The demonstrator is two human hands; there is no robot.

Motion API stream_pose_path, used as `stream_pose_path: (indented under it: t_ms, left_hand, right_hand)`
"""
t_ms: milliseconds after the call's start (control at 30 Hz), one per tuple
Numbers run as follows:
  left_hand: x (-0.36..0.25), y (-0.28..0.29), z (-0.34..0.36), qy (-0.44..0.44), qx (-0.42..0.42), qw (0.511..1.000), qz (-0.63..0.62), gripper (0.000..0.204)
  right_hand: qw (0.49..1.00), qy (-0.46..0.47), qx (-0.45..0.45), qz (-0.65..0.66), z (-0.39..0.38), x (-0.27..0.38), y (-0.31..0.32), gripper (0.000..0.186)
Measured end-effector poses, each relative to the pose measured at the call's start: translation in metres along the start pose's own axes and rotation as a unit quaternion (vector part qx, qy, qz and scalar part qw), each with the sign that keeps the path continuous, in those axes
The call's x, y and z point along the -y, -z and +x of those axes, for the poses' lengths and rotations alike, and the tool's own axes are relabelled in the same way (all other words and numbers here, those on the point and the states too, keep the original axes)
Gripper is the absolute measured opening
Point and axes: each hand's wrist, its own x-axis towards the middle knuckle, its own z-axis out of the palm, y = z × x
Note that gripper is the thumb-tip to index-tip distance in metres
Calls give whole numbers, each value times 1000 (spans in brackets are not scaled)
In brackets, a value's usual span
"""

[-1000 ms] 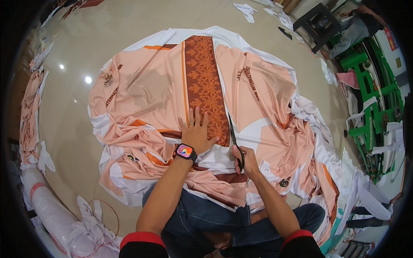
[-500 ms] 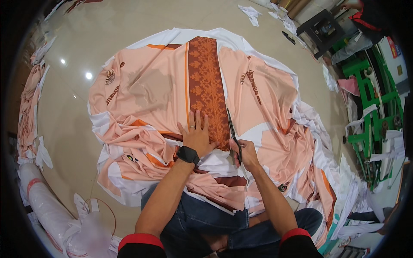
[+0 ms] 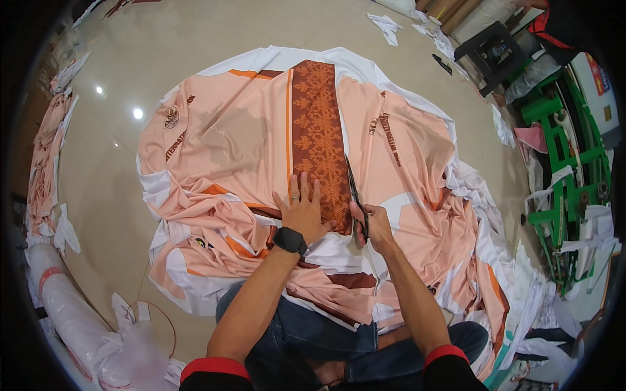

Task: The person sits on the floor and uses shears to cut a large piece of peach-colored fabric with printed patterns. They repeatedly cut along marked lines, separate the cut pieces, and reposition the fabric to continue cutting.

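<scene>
A wide piece of printed peach fabric [image 3: 264, 140] lies spread over the floor, with a dark red and orange patterned band [image 3: 317, 124] running down its middle. My left hand [image 3: 303, 212] rests flat on the band's lower left part, fingers spread, pressing on the cloth. My right hand [image 3: 374, 227] grips a pair of black-handled scissors [image 3: 353, 181]. Their blades point away from me along the band's right edge, by the white strip between the band and the right-hand peach panel [image 3: 375, 163]. How far the blades are apart is hard to make out.
Bunched peach and white cloth [image 3: 469, 241] lies to my right, and more peach cloth [image 3: 49, 163] is heaped at the far left. A plastic-wrapped roll [image 3: 65, 300] stands lower left. Green metal frames [image 3: 561, 169], a black stool [image 3: 492, 55] and another person [image 3: 554, 26] are at right.
My right hand and the scissors have moved slightly farther away from me along the band's right edge. My left hand keeps its place on the cloth. The whole view has shifted a little.
</scene>
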Motion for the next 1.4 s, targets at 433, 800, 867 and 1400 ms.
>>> stream_pose_path:
  t_ms: [433,800,867,1400]
  left_hand:
    - [-1,3,-1,3,7,1000,-11,112]
    - [-1,1,-2,2,-8,1000,-13,113]
    - [-2,1,-1,5,-5,1000,-10,113]
    - [26,44,105,-46,-145,988,8,96]
  right_hand:
    - [1000,25,-14,-4,25,16,-9,64]
    - [999,3,-20,32,46,39,-16,62]
    - [999,15,-23,-23,48,40,-19,64]
    - [998,20,-11,51,87,49,-11,58]
